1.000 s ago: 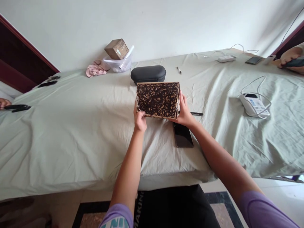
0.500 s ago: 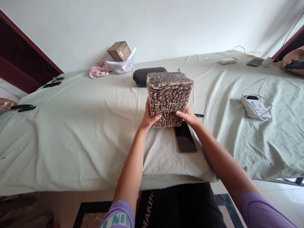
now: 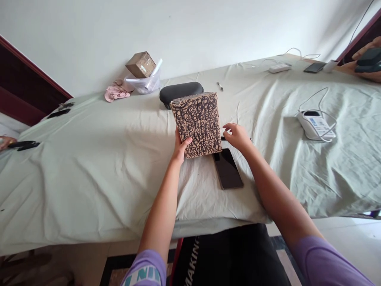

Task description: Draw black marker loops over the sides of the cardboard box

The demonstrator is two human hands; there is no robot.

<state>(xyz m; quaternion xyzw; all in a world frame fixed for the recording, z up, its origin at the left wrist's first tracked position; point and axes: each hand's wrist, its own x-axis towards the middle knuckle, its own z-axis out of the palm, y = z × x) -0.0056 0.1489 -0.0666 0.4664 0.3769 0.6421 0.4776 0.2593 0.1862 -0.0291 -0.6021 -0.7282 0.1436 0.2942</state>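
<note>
A cardboard box (image 3: 198, 123) covered in looping black scribbles is tilted above the cloth, its scribbled face toward me. My left hand (image 3: 181, 147) grips its lower left side, thumb on the front and the other fingers hidden behind. Just off the box's right edge, my right hand (image 3: 236, 136) is open, its fingers slightly curled and apart, touching nothing I can see. A dark pen (image 3: 224, 138) lies beneath that hand, mostly covered by it. Below the box, a black smartphone (image 3: 228, 169) lies flat on the cloth.
A black zip case (image 3: 181, 90) sits behind the box. Further back are a small pen-like item (image 3: 220, 85), a plastic basket (image 3: 145, 84) holding another box (image 3: 141, 64), and a pink cloth (image 3: 118, 91). A white corded device (image 3: 317, 125) stands right. Other people's hands show at both edges.
My right hand has let go of the box and moved off its right side. The box has turned, so its top shows less, while my left hand keeps holding it.
</note>
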